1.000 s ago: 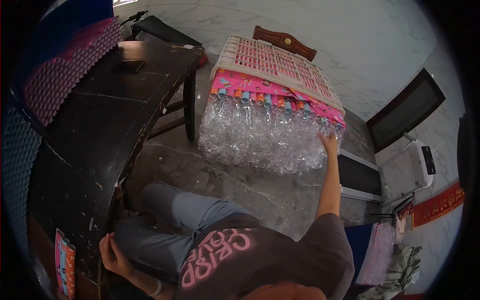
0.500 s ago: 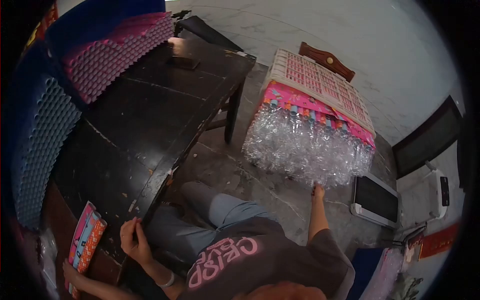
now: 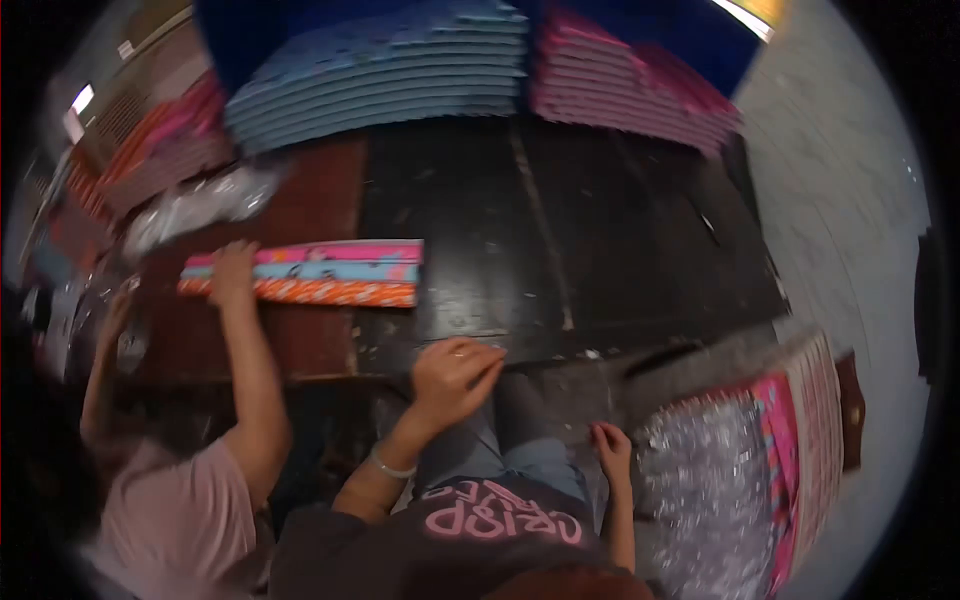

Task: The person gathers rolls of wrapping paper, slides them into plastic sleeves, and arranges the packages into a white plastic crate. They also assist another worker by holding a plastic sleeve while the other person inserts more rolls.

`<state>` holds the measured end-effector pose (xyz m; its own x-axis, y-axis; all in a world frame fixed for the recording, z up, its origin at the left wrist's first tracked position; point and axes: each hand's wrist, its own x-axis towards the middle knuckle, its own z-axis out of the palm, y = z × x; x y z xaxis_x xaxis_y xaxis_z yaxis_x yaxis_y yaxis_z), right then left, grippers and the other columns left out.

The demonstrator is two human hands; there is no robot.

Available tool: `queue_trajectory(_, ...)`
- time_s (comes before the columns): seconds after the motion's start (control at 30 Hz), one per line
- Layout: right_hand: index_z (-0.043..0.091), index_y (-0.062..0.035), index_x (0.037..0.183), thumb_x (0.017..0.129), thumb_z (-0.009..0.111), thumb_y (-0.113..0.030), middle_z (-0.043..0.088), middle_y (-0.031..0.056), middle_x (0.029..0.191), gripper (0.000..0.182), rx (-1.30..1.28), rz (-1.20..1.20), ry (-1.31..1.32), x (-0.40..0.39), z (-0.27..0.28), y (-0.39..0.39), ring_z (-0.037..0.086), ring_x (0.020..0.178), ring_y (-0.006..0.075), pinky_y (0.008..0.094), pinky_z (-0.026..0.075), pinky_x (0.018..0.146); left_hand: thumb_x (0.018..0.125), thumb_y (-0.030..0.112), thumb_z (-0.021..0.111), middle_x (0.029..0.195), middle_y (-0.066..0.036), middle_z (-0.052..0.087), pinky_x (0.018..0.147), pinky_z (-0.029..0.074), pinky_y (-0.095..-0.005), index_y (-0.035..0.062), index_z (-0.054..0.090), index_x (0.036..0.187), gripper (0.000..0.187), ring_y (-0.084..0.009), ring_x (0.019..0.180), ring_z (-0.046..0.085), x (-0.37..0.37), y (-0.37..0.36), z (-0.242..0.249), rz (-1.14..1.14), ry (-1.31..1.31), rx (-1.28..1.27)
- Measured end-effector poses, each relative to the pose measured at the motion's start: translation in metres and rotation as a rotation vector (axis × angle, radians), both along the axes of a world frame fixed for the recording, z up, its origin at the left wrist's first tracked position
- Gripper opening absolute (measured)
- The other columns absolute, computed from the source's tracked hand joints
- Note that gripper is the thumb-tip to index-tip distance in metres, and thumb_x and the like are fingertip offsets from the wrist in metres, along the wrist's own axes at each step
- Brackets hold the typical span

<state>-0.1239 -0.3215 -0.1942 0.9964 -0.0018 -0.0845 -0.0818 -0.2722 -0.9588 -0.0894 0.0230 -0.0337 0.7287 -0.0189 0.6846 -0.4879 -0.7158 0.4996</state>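
My left hand [image 3: 457,378] is over the near edge of the dark table [image 3: 470,210], fingers curled and pressed together; nothing can be made out in them. My right hand [image 3: 611,449] hangs low beside my leg, left of the clear wrapped rolls [image 3: 705,490], its fingers partly bent with no object visible. Three rolls lie side by side on the table: pink [image 3: 340,251], light blue [image 3: 335,271] and orange [image 3: 335,293]. A co-worker's hand [image 3: 234,272] rests on their left part.
Stacks of blue rolls [image 3: 390,80] and pink rolls [image 3: 620,90] stand along the table's far side. Clear plastic bags [image 3: 205,207] lie at the left, near the co-worker's other hand [image 3: 125,300]. A pale crate [image 3: 815,440] stands at the lower right.
The view has swung left, showing more of the table and the co-worker. My right hand has come away from the clear wrapped rolls. My left hand stays near the table edge.
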Motion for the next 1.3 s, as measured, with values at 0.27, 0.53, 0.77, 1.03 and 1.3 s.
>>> queue_trajectory(0.27,0.061,0.0004,0.091,0.084,0.057,-0.005,0.058,0.0096,0.086,0.010,-0.240,0.206,-0.943,0.092,0.146,0.077,0.054,0.083,0.0238,0.0354,0.043,0.077,0.070,0.017,0.066,0.087,0.004,0.064,0.068,0.047,-0.0311,0.0132,0.068,0.084,0.015,-0.0153,0.083,0.059,0.006,-0.005,-0.009,0.092,-0.097,0.073)
queue_trajectory(0.53,0.055,-0.0096,0.122,0.093,0.041,-0.025,0.050,0.0093,0.130,0.035,-0.939,0.192,-0.850,0.144,0.159,0.108,0.043,0.123,0.0282,0.0426,0.030,0.102,0.071,0.016,0.069,0.087,0.002,0.064,0.067,0.047,-0.0303,0.0134,0.068,0.083,0.013,-0.0182,0.082,0.060,0.002,-0.003,-0.006,0.065,-0.150,0.113)
queue_trajectory(0.77,0.058,-0.0107,0.119,0.093,0.041,-0.027,0.052,0.0086,0.128,0.035,-0.916,0.202,-0.885,0.147,0.157,0.107,0.046,0.121,0.0273,0.0427,0.032,0.102,0.071,0.019,0.067,0.088,0.003,0.062,0.069,0.047,-0.0306,0.0132,0.066,0.080,0.011,-0.0173,0.084,0.059,0.001,-0.006,-0.009,0.116,-0.150,0.087)
queue_trajectory(1.03,0.059,-0.0098,0.118,0.092,0.045,-0.025,0.053,0.0094,0.127,0.033,-0.913,0.183,-0.911,0.147,0.153,0.106,0.047,0.119,0.0282,0.0422,0.034,0.100,0.073,0.017,0.067,0.093,0.003,0.063,0.070,0.047,-0.0309,0.0140,0.066,0.083,0.011,-0.0182,0.085,0.059,-0.003,-0.002,-0.008,0.077,-0.121,0.141)
queue_trajectory(1.3,0.047,-0.0072,0.128,0.089,0.050,-0.025,0.045,0.0149,0.133,0.042,-0.923,0.319,-0.854,0.140,0.168,0.109,0.040,0.125,0.0301,0.0455,0.027,0.104,0.074,0.008,0.067,0.088,-0.004,0.065,0.072,0.047,-0.0331,0.0069,0.066,0.085,0.011,-0.0228,0.084,0.061,-0.010,0.002,0.000,-0.057,-0.112,-0.090)
